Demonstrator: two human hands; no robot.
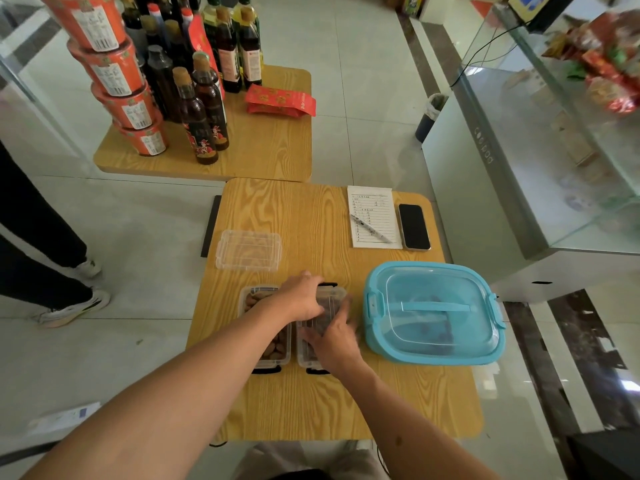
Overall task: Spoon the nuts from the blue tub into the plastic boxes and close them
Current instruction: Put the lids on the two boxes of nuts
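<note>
Right at the middle of the near wooden table sit two small clear plastic boxes side by side, each with black latches at its ends. The left box is uncovered and holds brown nuts, though the left forearm crosses over much of it. The right box has its clear lid on, and dark nuts show dimly through the ribbed plastic. The left hand lies over the far end of that box, fingers bent down over the edge by the black latch; whether they actually grip it is hard to say, since the fingertips are hidden. The right hand presses on the near part of the lid with fingers spread and fairly straight, slightly blurred. A spare clear lid lies further back on the table, apart from the boxes. Just to the right of the boxes stands the blue tub, closed under a see-through cover with a blue handle; a few dark shapes show inside, too cloudy to make out. Beyond it lie a lined notepad with a pen across it and a dark phone alongside.
</note>
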